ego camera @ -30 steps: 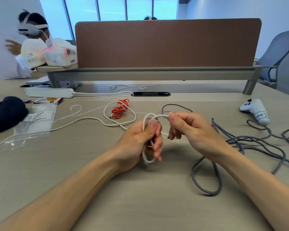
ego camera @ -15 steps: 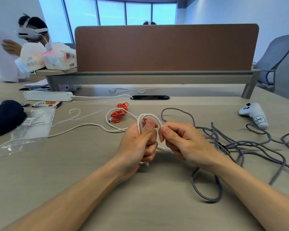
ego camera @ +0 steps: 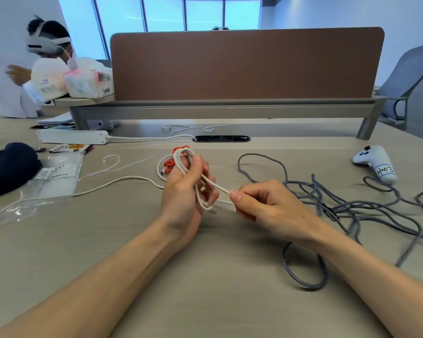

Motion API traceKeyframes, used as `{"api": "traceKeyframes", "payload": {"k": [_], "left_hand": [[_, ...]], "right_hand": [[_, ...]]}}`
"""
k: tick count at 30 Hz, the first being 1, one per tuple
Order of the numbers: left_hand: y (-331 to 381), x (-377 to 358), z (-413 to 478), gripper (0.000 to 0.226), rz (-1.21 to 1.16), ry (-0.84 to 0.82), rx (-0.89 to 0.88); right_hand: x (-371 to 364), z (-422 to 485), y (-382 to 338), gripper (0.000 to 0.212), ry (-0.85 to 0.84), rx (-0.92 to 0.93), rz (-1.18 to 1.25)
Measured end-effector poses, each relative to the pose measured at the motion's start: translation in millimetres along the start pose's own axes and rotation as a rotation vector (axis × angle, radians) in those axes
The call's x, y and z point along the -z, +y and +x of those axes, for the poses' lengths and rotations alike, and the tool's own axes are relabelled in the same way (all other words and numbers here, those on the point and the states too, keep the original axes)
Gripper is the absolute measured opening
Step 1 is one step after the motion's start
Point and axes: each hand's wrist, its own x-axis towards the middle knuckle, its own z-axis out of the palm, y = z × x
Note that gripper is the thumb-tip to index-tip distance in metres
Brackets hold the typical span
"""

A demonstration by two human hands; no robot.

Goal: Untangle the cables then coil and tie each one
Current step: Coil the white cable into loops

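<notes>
Left hand (ego camera: pixel 183 191) grips the white cable (ego camera: pixel 214 185) coil above the table (ego camera: pixel 217 301); my right hand (ego camera: pixel 266 206) pinches its free strand. Risk: excess pull may strip the loops or snag the red cable (ego camera: pixel 167 163).

White cable (ego camera: pixel 132 177): plain off-white, no pattern. Orange cable (ego camera: pixel 168 164): solid orange-red. Grey cable (ego camera: pixel 303 284): grey with a fine lighter braid fleck. Counter (ego camera: pixel 205 308): pale beige, faint streaky wood grain. Divider panel (ego camera: pixel 247 64): flat brown; frame (ego camera: pixel 220 109) under it silver-grey. Power strip (ego camera: pixel 71 137): white, with a white lead. Grommet (ego camera: pixel 221 138): glossy black. Controller (ego camera: pixel 374 162): white, black buttons, white label with dark handwriting and a blue edge. Cloth (ego camera: pixel 7 167): dark navy. Bag (ego camera: pixel 49 186): clear, white printed label. Chair (ego camera: pixel 408 76): grey-blue.
</notes>
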Motion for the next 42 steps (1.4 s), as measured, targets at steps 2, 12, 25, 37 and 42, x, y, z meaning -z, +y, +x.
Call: {"api": "traceKeyframes", "payload": {"k": [2, 12, 25, 37, 42], "left_hand": [[1.8, 3.9, 3.2, 0.015, -0.057, 0.0, -0.006], [14.6, 2.9, 4.1, 0.04, -0.2, 0.075, 0.012], [28.0, 16.8, 11.7, 0.033, -0.234, 0.147, -0.073], [16.9, 19.3, 14.2, 0.048, -0.008, 0.15, 0.006], [10.3, 44.0, 39.3, 0.029, 0.237, 0.37, 0.081]], "right_hand": [[4.0, 0.9, 3.0, 0.045, 0.022, 0.006, -0.037], [11.6, -1.9, 7.2, 0.034, -0.105, 0.021, 0.005], [23.8, -1.0, 12.6, 0.042, 0.084, 0.071, 0.009], [25.6, -3.5, 16.7, 0.027, 0.107, 0.231, -0.1], [11.8, 0.1, 27.5, 0.027, -0.034, 0.037, -0.39]]}}
